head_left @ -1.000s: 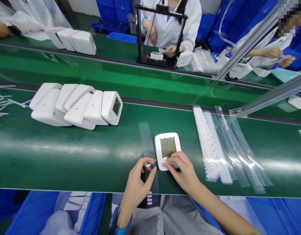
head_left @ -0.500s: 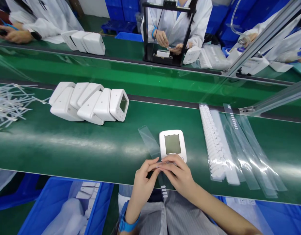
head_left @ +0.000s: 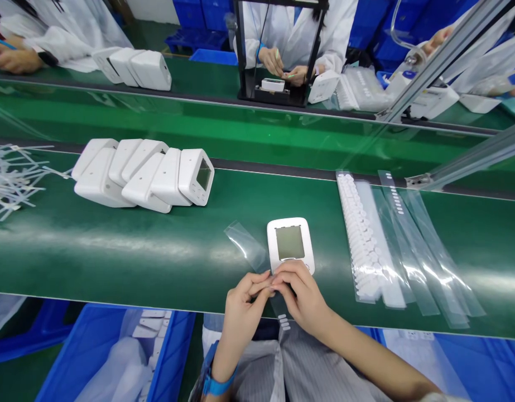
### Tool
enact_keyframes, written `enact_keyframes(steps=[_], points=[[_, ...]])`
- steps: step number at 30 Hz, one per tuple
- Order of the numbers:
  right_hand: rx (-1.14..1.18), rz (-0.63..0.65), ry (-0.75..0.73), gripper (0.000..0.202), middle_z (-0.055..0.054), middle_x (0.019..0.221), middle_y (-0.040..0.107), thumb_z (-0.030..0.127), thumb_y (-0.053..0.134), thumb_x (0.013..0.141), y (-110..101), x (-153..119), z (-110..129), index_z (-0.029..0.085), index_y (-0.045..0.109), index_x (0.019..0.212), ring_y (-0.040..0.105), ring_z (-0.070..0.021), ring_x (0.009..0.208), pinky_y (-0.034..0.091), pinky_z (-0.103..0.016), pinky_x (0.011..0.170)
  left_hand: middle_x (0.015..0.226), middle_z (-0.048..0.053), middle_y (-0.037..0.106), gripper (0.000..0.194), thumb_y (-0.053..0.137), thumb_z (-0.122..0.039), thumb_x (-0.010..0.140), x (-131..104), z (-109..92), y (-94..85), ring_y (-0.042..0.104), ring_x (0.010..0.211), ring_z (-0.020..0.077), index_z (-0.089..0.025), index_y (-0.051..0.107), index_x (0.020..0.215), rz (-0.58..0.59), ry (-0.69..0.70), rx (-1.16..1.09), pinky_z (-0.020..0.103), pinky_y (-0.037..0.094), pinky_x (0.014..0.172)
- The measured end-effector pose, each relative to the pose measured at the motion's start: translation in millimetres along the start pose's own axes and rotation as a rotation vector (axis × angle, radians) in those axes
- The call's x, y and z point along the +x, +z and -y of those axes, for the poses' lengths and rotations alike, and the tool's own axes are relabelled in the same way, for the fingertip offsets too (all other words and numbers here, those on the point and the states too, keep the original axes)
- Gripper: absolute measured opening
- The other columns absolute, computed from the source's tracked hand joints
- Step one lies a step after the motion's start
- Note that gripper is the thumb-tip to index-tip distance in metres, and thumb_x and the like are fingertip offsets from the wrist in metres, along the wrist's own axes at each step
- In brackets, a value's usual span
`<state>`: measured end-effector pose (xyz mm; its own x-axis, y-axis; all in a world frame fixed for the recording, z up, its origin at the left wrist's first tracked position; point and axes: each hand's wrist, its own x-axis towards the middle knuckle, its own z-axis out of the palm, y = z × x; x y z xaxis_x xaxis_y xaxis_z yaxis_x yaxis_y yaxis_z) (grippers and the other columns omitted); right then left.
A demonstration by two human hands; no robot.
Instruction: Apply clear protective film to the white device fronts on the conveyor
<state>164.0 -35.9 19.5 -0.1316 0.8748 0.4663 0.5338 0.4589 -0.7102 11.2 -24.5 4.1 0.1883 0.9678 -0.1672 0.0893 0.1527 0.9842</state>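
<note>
A white device with a grey display (head_left: 289, 243) lies face up on the green bench. Just at its near edge, my left hand (head_left: 245, 307) and my right hand (head_left: 304, 298) meet, fingertips pinched together. A clear plastic strip (head_left: 248, 245) runs beneath the hands, its far end on the bench to the left of the device. Its near end, bearing several small white stickers (head_left: 283, 322), hangs over the bench edge. The fingertips hide whatever is pinched there; the strip appears to pass through or under them.
Several white devices (head_left: 144, 176) lean in a row at left, beside a heap of white ties (head_left: 10, 181). Clear sticker strips (head_left: 408, 240) lie at right. A blue bin (head_left: 90, 335) stands below the bench. Beyond a clear partition, co-workers' hands (head_left: 278, 64) work near a black frame (head_left: 240, 56).
My hands stay pinched together at the device's near edge with small finger shifts. The strip's stickered end has swung slightly right. The whole view has shifted a little.
</note>
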Motion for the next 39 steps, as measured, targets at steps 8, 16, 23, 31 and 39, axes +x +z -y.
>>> enact_keyframes(steps=[8, 16, 23, 31, 39], points=[[-0.092, 0.033, 0.450, 0.010, -0.008, 0.111, 0.057, 0.023, 0.057, 0.094, -67, -3, -4, 0.022, 0.063, 0.085, 0.060, -0.0226, 0.109, 0.052, -0.040, 0.093, 0.105, 0.004, 0.078, 0.037, 0.060, -0.034, 0.092, 7, -8, -31.4, 0.076, 0.089, 0.0199, -0.024, 0.057, 0.127, -0.109, 0.046, 0.297, 0.034, 0.062, 0.081], [0.129, 0.144, 0.825, 0.018, -0.008, 0.117, 0.055, 0.032, 0.057, 0.090, -71, 8, -25, 0.019, 0.064, 0.079, 0.065, -0.0195, 0.101, 0.059, -0.034, 0.085, 0.121, 0.015, 0.062, 0.040, 0.049, -0.036, 0.098, 11, -10, 14.8, 0.060, 0.106, 0.0282, -0.015, 0.051, 0.131, -0.069, 0.214, 0.688, 0.045, 0.052, 0.090], [0.107, 0.152, 0.802, 0.019, -0.008, 0.110, 0.054, 0.030, 0.057, 0.088, -68, 15, -20, 0.018, 0.062, 0.073, 0.065, -0.0174, 0.089, 0.061, -0.035, 0.080, 0.139, 0.019, 0.050, 0.055, 0.053, -0.037, 0.095, 16, -11, 37.9, 0.048, 0.124, 0.0340, -0.012, 0.038, 0.142, -0.129, 0.240, 0.752, 0.051, 0.044, 0.100], [0.112, 0.156, 0.811, 0.018, -0.008, 0.111, 0.052, 0.028, 0.059, 0.087, -65, 14, -21, 0.018, 0.062, 0.072, 0.066, -0.0177, 0.093, 0.060, -0.036, 0.088, 0.138, 0.021, 0.050, 0.062, 0.059, -0.042, 0.091, 18, -13, 47.9, 0.051, 0.119, 0.0360, -0.010, 0.040, 0.140, -0.186, 0.240, 0.799, 0.050, 0.046, 0.093], [0.080, 0.147, 0.798, 0.017, -0.008, 0.110, 0.053, 0.025, 0.059, 0.088, -64, 14, -20, 0.018, 0.062, 0.073, 0.065, -0.0182, 0.093, 0.061, -0.038, 0.087, 0.135, 0.024, 0.052, 0.071, 0.062, -0.046, 0.087, 19, -16, 55.1, 0.054, 0.112, 0.0382, -0.006, 0.038, 0.141, -0.235, 0.248, 0.894, 0.049, 0.048, 0.088]])
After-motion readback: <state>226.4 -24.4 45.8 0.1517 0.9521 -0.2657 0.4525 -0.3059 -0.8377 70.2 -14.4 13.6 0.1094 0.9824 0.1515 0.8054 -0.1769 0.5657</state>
